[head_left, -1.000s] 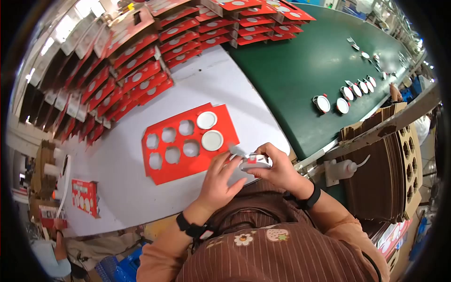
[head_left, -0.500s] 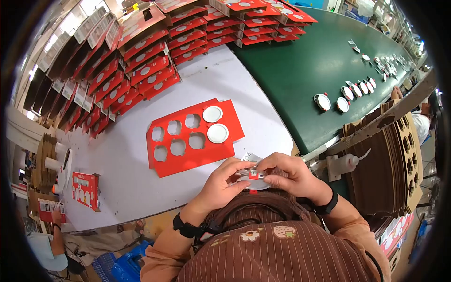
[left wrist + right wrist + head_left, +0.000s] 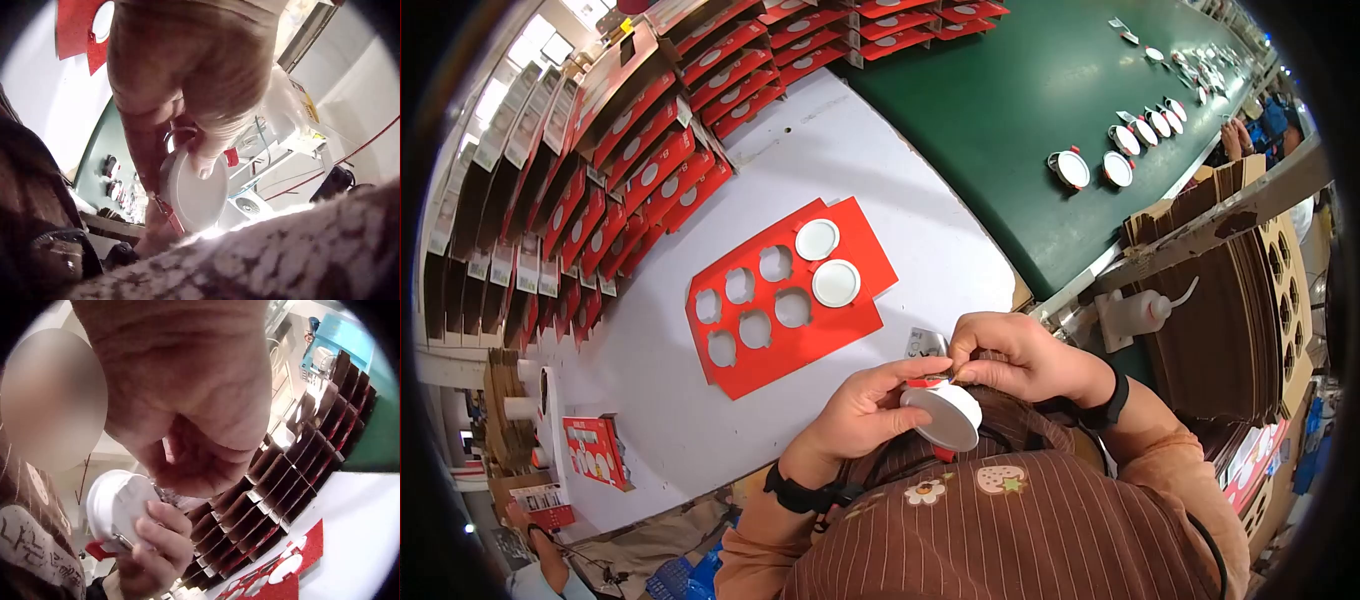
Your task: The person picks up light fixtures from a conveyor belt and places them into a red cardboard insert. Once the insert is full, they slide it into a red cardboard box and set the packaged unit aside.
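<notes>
A round white downlight (image 3: 948, 420) with red spring-clip tabs is held in my left hand (image 3: 855, 412), tilted with its flat face toward me. In the left wrist view, the thumb presses on the face of the downlight (image 3: 203, 194), while the fingers go behind it. The right hand (image 3: 1022, 355) pinches thumb and forefinger together at the downlight's upper edge, on a small thin part largely hidden by the fingertips. A silver printed piece (image 3: 926, 343) sticks out just beyond the fingers. A red card tray (image 3: 775, 350) with round holes lies ahead, two holes filled with white discs (image 3: 836, 283).
Stacked red cartons (image 3: 640, 180) rise at the left and back. On the green table (image 3: 990, 130) several downlights (image 3: 1118, 169) stand in a row. Flat cardboard (image 3: 1200, 330) and a white bottle (image 3: 1138, 312) are at the right. A red box (image 3: 595, 452) stands at left.
The downlight has been turned from edge-on to face toward me. Both hands have shifted, and the right fingertips have closed in to a pinch at its upper edge.
</notes>
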The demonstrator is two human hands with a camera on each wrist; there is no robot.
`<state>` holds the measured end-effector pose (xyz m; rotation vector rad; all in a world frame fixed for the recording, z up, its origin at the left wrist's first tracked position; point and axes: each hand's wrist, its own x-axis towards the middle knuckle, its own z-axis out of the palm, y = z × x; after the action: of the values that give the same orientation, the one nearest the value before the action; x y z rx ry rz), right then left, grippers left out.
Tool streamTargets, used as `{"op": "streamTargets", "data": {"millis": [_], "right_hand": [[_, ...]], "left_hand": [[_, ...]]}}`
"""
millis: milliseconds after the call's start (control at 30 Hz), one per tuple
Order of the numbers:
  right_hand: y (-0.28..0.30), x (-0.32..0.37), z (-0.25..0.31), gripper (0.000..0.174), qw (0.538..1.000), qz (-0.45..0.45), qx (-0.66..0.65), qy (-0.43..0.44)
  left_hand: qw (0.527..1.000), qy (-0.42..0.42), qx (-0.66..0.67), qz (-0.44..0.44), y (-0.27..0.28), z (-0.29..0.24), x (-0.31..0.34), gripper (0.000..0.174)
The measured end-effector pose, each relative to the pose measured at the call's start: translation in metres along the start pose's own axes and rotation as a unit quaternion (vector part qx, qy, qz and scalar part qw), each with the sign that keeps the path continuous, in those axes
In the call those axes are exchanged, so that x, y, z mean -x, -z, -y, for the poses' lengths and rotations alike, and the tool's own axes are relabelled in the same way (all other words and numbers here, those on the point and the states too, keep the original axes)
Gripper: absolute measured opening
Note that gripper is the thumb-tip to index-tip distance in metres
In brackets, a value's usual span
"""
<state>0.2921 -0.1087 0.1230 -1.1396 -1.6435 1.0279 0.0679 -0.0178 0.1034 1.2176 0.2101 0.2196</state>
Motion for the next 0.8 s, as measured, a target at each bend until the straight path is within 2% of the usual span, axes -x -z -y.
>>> {"op": "streamTargets", "data": {"millis": [33, 67, 100, 167, 200, 233, 300, 333, 367, 433, 467, 500, 567, 667, 733, 800], "right_hand": [[0.0, -0.001, -0.006, 0.015, 0.999, 0.012, -0.036, 0.005], [-0.001, -0.003, -0.008, 0.016, 0.993, 0.038, -0.1, -0.044], [-0.002, -0.006, -0.01, 0.016, 0.993, 0.037, -0.1, -0.045], [-0.006, -0.013, -0.016, 0.014, 0.934, 0.092, -0.306, -0.16], [-0.007, -0.016, -0.025, 0.012, 0.934, 0.103, -0.32, -0.12], [-0.009, -0.016, -0.029, 0.012, 0.934, 0.105, -0.321, -0.12], [-0.009, -0.021, -0.03, 0.013, 0.951, 0.034, -0.282, -0.12], [-0.01, -0.02, -0.035, 0.019, 0.952, -0.004, -0.272, -0.138], [-0.009, -0.018, -0.032, 0.019, 0.953, -0.001, -0.269, -0.136], [-0.006, -0.012, -0.019, 0.028, 0.961, -0.075, -0.242, -0.11], [-0.002, -0.007, -0.011, 0.039, 0.976, -0.04, -0.184, -0.105], [-0.005, -0.007, -0.005, 0.038, 0.996, -0.036, -0.066, -0.041], [-0.013, -0.008, 0.001, 0.035, 0.993, -0.046, 0.105, -0.013], [-0.017, -0.01, 0.005, 0.032, 0.988, -0.087, 0.128, 0.018], [-0.019, -0.011, 0.005, 0.032, 0.987, -0.088, 0.135, 0.025], [-0.022, -0.014, 0.005, 0.031, 0.986, -0.088, 0.141, 0.034]], "left_hand": [[1.0, 0.003, 0.01, -0.009, -0.003, 0.0, -0.002, 0.053], [1.0, 0.006, 0.019, -0.017, -0.004, 0.0, -0.003, 0.054], [1.0, 0.007, 0.02, -0.016, -0.003, 0.001, -0.004, 0.054], [0.996, -0.006, -0.086, 0.031, 0.001, 0.005, -0.007, 0.056], [0.992, -0.011, -0.128, 0.013, -0.002, -0.005, -0.008, 0.051], [0.992, -0.011, -0.127, 0.011, -0.004, -0.01, -0.007, 0.051], [0.973, -0.001, -0.221, -0.07, -0.006, -0.017, -0.008, 0.043], [0.97, -0.02, -0.224, -0.095, -0.007, -0.017, -0.009, 0.041], [0.969, -0.023, -0.225, -0.098, -0.005, -0.016, -0.008, 0.041], [0.957, -0.046, -0.245, -0.145, 0.001, -0.011, -0.005, 0.045], [0.957, -0.048, -0.244, -0.149, 0.004, -0.009, -0.005, 0.045], [0.96, -0.038, -0.233, -0.15, 0.006, -0.007, -0.006, 0.046], [0.963, -0.029, -0.221, -0.149, 0.008, -0.004, -0.007, 0.047], [0.97, -0.042, -0.192, -0.145, 0.007, 0.0, -0.011, 0.044], [0.981, -0.094, -0.116, -0.124, 0.011, 0.006, -0.013, 0.042], [0.981, -0.095, -0.112, -0.123, 0.016, 0.013, -0.01, 0.041]]}}
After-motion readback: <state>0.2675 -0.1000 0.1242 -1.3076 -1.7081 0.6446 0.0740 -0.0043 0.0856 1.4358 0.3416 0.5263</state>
